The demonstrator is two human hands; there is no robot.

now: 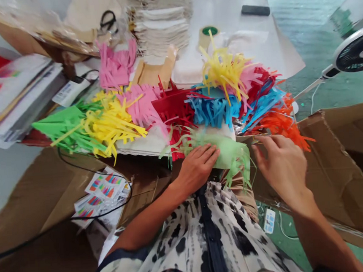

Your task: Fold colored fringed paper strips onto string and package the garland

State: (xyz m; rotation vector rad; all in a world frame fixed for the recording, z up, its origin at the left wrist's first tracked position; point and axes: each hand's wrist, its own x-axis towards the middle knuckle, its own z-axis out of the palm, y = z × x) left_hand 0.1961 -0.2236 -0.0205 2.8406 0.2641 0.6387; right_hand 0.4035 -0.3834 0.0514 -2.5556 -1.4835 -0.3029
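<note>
My left hand (199, 164) lies flat on a light green tissue-paper tassel sheet (229, 151) at the table's front edge, fingers stretched out. Fringed strips hang from both ends of that sheet. To its right, my right hand (281, 167) has thumb and forefinger brought together by a thin yellowish strand (257, 140), too small to name. Behind my hands lies a row of fringed tissue tassels: green (69, 126), yellow (113, 125), pink (142, 105), red (175, 107) and blue (214, 107). An orange tassel (282, 123) sits near my right hand.
Stacks of pale paper (162, 27), black scissors (108, 21), a tape roll (209, 34) and a dark phone-like object (255, 10) are farther back. A small fan (356, 51) stands right. Open cardboard boxes (345, 159) flank me; a black cable (98, 168) hangs left.
</note>
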